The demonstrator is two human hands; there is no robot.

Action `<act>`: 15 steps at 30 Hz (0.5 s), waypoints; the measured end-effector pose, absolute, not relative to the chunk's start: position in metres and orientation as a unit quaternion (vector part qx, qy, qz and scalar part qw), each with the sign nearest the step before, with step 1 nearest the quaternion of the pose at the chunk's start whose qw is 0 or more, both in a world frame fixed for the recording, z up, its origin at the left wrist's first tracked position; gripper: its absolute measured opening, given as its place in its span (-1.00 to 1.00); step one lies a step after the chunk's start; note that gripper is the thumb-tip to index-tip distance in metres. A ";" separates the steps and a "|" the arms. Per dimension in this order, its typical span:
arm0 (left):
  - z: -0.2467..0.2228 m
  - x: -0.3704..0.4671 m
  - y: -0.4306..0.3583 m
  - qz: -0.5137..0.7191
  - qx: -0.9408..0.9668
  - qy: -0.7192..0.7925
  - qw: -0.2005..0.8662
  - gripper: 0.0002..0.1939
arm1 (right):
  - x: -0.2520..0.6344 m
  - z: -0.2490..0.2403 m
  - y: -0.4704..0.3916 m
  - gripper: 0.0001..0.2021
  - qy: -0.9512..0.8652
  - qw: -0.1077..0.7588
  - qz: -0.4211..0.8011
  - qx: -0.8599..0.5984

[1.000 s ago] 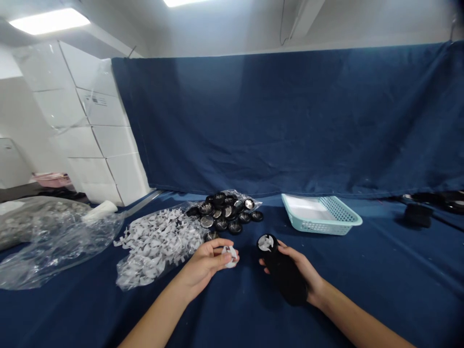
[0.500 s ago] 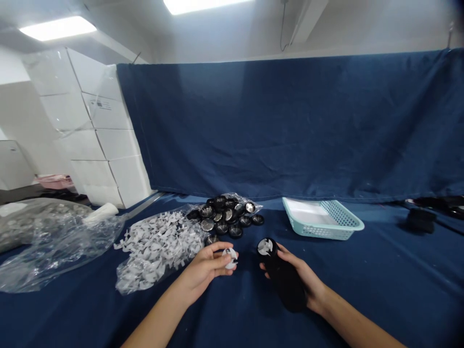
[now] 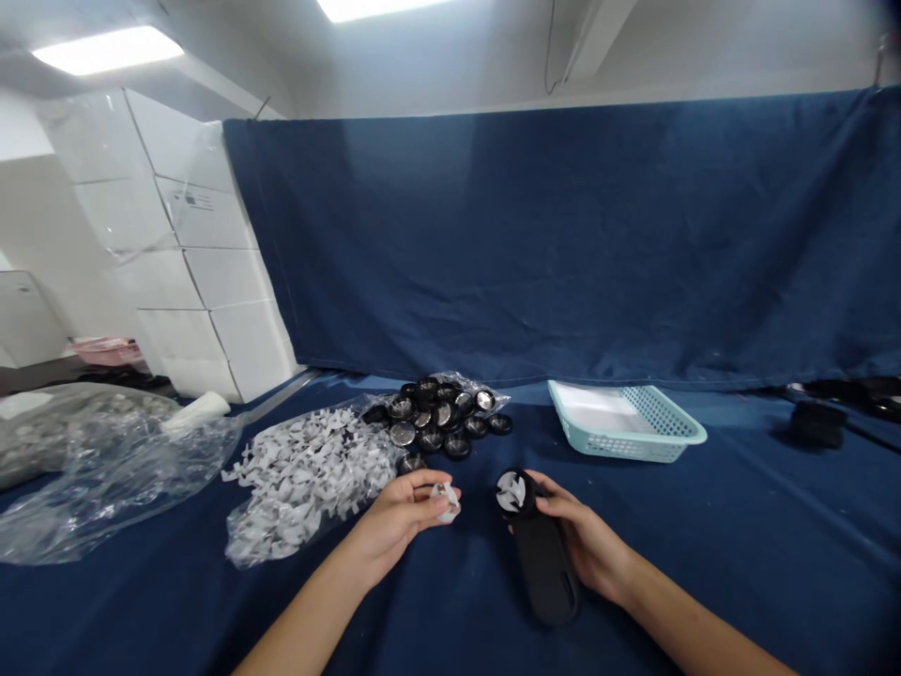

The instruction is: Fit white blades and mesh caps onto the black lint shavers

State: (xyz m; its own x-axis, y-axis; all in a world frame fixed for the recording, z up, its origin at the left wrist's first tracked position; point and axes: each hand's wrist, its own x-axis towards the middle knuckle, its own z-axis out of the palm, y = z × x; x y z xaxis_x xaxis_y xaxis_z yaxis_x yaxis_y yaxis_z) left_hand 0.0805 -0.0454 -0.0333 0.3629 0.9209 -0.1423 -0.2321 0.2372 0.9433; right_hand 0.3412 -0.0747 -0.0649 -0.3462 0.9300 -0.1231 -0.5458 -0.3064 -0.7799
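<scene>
Between the thumb and fingers of my left hand (image 3: 400,518) is a small white plastic piece (image 3: 446,503) with cut-out edges. My right hand (image 3: 589,540) grips a long black handheld device (image 3: 545,568) with a rounded lower end and a slot near it. At the device's upper end, a white notched disc (image 3: 511,491) sits inside a round black rim. The two hands are apart, above the blue cloth. Left of my left hand lies a pile of white plastic pieces (image 3: 310,479) on clear plastic. Several round black caps (image 3: 431,418) with shiny insides are heaped just beyond it.
A light-green perforated basket (image 3: 633,445) with white paper inside stands at the back right. White boxes (image 3: 190,272) are stacked at the left, behind clear plastic bags (image 3: 133,488). A blue curtain (image 3: 563,244) hangs along the back. A black object (image 3: 817,425) lies far right.
My right hand has turned the black device, so its flat face and slot now show and its lower end points more downward. The white piece in my left hand has tilted slightly.
</scene>
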 end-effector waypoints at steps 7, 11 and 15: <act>-0.032 0.080 -0.047 0.401 0.478 0.375 0.686 -0.56 | 0.339 -0.054 -0.077 -0.46 -0.290 0.483 0.762 -0.320; -0.032 0.081 -0.048 0.381 0.502 0.396 0.668 -0.52 | 0.340 -0.053 -0.077 -0.45 -0.278 0.487 0.762 -0.324; -0.033 0.083 -0.048 0.366 0.551 0.400 0.635 -0.55 | 0.340 -0.053 -0.076 -0.42 -0.278 0.482 0.766 -0.320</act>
State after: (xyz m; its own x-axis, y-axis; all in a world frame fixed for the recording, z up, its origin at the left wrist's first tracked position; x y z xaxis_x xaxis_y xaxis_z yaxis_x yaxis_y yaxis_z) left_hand 0.0827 -0.0475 -0.0328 0.4116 0.9053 -0.1048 -0.0240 0.1258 0.9918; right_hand 0.3400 -0.0762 -0.0533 -0.3294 0.9177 -0.2222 -0.5612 -0.3795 -0.7356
